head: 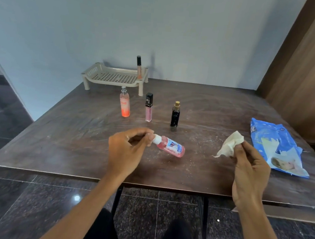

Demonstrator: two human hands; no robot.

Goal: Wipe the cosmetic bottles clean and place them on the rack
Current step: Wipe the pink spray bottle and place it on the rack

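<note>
Above the table [75,150] the left hand [124,150] pinches the white cap of the pink bottle [171,148]; its long axis runs toward 4 o'clock, base free; at 3 o'clock the right hand [250,170] grips a crumpled wipe [230,144].

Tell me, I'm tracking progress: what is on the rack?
One black-capped tube stands upright at the back right corner of the rack. Nothing else shows there; its grid is uncovered.

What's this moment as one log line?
left hand pinches white cap of small pink bottle | right hand holds crumpled white wipe | slim orange tube stands on beige plastic rack
</note>
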